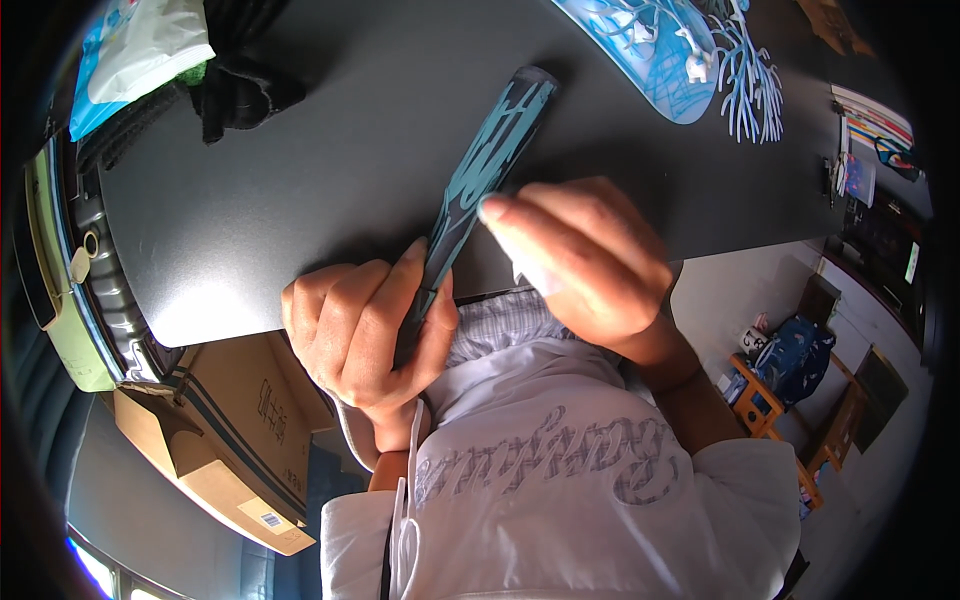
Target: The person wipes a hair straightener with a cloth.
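My left hand [375, 322] is closed around the lower end of a dark tapered rod [487, 161], perhaps a handle. The rod tilts up and away over the dark tabletop [337, 165], its far end blunt. Teal strokes and smears cover much of its upper side. Between the fingers of my right hand [589, 255] is a crumpled white wipe or tissue [529, 271], partly hidden by the hand. My right fingertips are at the rod's right side, near its middle, where the teal marks thin out. Whether the wipe touches the rod there is hidden.
A white and blue soft package [150, 56] lies on black fuzzy fabric [244, 97] at the top left. A blue decorated plate [686, 97] with white animal figures and branching pieces is at the top right. Below left stands an open cardboard box [247, 412].
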A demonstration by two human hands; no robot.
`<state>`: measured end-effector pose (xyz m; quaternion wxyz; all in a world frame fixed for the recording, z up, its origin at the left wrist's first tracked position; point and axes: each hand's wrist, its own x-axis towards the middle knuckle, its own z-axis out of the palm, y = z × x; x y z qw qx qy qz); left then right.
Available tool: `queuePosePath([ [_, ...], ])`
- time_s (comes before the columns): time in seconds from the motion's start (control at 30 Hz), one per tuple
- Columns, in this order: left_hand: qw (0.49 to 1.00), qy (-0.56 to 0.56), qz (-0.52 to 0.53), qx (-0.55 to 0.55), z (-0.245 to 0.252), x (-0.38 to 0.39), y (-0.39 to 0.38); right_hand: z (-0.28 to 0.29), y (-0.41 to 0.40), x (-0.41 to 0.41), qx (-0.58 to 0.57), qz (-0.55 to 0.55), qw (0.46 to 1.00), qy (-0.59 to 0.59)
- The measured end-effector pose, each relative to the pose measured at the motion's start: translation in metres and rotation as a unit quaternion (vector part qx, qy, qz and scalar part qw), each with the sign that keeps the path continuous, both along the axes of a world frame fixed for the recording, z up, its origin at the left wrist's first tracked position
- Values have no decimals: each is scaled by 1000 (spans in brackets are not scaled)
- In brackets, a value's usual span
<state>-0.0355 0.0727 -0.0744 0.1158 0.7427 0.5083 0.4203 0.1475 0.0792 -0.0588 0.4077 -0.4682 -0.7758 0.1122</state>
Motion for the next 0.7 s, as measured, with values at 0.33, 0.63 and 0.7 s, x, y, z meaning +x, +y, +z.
queuePosePath([
  [0.33, 1000, 11, 0, 0, 1, -1, -1, 4, 0, 0, -24, -34, 999, 25],
  [0.63, 1000, 11, -2, -4, 3, 0, 1, 9, -2, 1, -82, 3, 996, 41],
  [0.7, 1000, 15, 0, -3, 2, 0, 1, 9, 1, 2, -70, -7, 997, 39],
])
